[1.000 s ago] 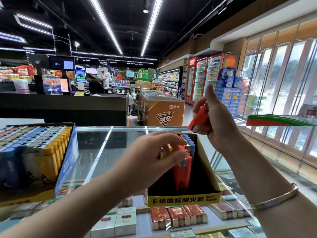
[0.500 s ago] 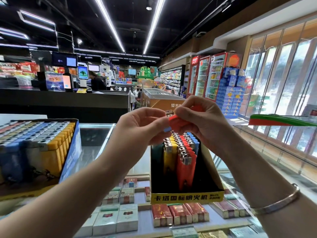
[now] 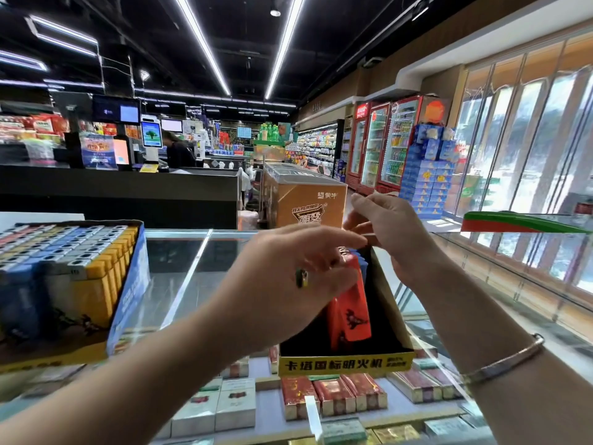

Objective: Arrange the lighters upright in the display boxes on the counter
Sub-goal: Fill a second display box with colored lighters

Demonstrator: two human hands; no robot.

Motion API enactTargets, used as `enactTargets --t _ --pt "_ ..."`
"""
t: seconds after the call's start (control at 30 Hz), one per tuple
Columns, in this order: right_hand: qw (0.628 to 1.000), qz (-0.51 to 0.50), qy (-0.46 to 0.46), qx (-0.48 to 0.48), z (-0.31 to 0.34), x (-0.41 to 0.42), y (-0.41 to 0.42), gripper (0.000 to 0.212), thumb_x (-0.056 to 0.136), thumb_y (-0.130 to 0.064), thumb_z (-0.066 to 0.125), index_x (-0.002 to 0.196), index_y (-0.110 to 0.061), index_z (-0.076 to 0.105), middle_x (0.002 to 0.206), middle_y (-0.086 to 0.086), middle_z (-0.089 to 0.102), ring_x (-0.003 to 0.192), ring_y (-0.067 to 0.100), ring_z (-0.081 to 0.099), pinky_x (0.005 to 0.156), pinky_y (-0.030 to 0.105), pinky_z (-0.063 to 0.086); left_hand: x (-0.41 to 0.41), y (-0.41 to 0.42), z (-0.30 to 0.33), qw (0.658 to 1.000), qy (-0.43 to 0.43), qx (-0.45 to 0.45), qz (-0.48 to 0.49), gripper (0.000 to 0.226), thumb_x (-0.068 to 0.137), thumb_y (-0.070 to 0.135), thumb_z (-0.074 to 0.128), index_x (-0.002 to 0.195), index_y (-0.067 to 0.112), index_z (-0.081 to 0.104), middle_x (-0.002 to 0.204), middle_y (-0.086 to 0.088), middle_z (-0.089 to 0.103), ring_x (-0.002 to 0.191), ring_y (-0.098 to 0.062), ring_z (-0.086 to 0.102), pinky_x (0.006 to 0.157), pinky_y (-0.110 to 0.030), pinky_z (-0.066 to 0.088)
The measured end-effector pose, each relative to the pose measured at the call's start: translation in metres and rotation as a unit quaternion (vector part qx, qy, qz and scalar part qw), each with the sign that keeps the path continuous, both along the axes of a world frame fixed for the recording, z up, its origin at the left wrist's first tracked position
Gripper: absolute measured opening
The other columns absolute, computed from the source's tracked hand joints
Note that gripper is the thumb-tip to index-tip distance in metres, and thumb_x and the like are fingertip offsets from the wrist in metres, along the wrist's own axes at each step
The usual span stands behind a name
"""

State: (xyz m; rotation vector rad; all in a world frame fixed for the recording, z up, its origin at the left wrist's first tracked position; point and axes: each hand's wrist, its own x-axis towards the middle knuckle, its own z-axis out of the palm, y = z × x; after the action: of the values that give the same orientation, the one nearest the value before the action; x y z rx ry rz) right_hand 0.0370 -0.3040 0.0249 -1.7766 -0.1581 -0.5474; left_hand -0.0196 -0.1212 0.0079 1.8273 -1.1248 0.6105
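Note:
A black display box with a yellow front strip (image 3: 345,364) stands on the glass counter (image 3: 179,271). Red lighters (image 3: 351,308) stand in it, the front one leaning, with blue ones behind. My left hand (image 3: 288,281) reaches over the box from the left. Its fingers curl down on the top of the front red lighter, and the thumb is hidden. My right hand (image 3: 393,234) hovers just above the box's far right corner, fingers loose, with nothing in it. A second box (image 3: 130,284) at the left is packed with upright yellow, blue and grey lighters (image 3: 64,248).
Cigarette packs (image 3: 333,396) lie on the shelf under the glass. A red and green tray (image 3: 519,221) sits on the counter at the right. Beyond it are a checkout desk (image 3: 122,194), a chest freezer (image 3: 305,200) and drink fridges (image 3: 382,142).
Both hands held a red lighter together above the box. My left hand has since dropped into the box with it, and my right hand has let go and stayed up.

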Motion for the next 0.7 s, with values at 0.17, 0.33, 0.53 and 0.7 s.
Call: enactTargets --t 0.17,0.33,0.53,0.7 --pt "0.996 -0.038 -0.021 -0.072 -0.003 0.002 0.004 0.032 0.093 -0.024 0.054 0.063 -0.015 0.060 0.068 -0.001 0.061 0.061 0.004 0.053 0.064 0.018 0.042 -0.001 -0.004 -0.003 0.994 -0.088 0.066 0.027 0.022 0.078 0.038 0.062 0.090 0.023 0.071 0.083 0.022 0.062 0.073 0.000 0.063 0.065 -0.026 0.054" --pt "0.994 -0.007 0.016 -0.112 -0.010 0.007 0.009 0.029 0.091 -0.024 0.057 0.065 -0.014 0.063 0.071 0.005 0.064 0.070 0.015 0.057 0.075 0.033 0.047 0.001 -0.006 -0.005 0.973 -0.176 0.135 0.058 0.022 0.081 0.037 0.059 0.084 0.019 0.071 0.085 0.009 0.070 0.074 -0.011 0.067 0.059 -0.031 0.055" --pt "0.988 -0.006 0.002 -0.154 -0.015 0.010 0.014 0.032 0.090 -0.025 0.059 0.059 -0.018 0.061 0.065 0.004 0.062 0.063 0.014 0.053 0.069 0.034 0.045 0.004 -0.008 -0.008 0.963 -0.210 0.146 0.082 0.022 0.081 0.037 0.058 0.084 0.019 0.070 0.085 0.008 0.069 0.080 -0.012 0.065 0.058 -0.031 0.055" --pt "0.987 -0.010 -0.008 -0.160 -0.016 0.010 0.015 0.029 0.090 -0.026 0.059 0.063 -0.014 0.062 0.066 0.005 0.062 0.062 0.014 0.053 0.067 0.033 0.045 0.006 -0.014 -0.015 0.945 -0.266 0.159 0.101 0.018 0.082 0.034 0.060 0.083 0.019 0.070 0.081 0.007 0.065 0.078 -0.011 0.061 0.056 -0.030 0.053"
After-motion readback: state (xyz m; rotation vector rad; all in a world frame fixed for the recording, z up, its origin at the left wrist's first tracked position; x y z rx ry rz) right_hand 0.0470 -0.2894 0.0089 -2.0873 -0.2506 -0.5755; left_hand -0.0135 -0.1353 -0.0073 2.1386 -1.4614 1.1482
